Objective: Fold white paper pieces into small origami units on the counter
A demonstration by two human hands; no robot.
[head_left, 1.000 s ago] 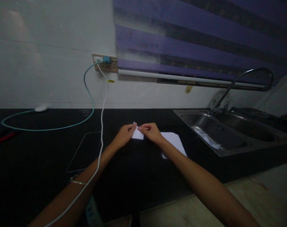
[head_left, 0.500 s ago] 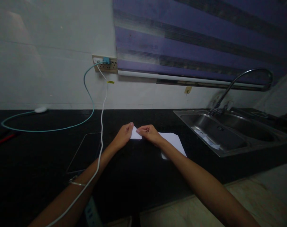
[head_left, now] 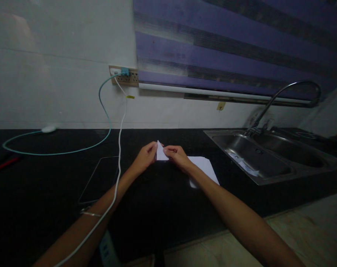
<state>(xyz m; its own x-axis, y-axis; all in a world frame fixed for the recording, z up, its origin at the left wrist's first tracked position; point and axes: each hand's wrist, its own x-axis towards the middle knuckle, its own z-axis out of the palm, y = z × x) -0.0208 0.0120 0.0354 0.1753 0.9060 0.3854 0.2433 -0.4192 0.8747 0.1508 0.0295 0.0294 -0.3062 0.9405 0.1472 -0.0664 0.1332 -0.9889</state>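
So in the head view, the left hand has a small white paper pinched between thumb and fingers, and the right hand has its thumb and fingers clamped on the other side of it. The paper sits right between the two hands, pointy tip up, over the black counter; can't really tell if its bottom edge touches down. More white sheets lie just past the right wrist, partly under that forearm. Near the left forearm there's a dark flat slab, probably a tablet, and a white cord runs down across that arm. Metal sink is off to the right.
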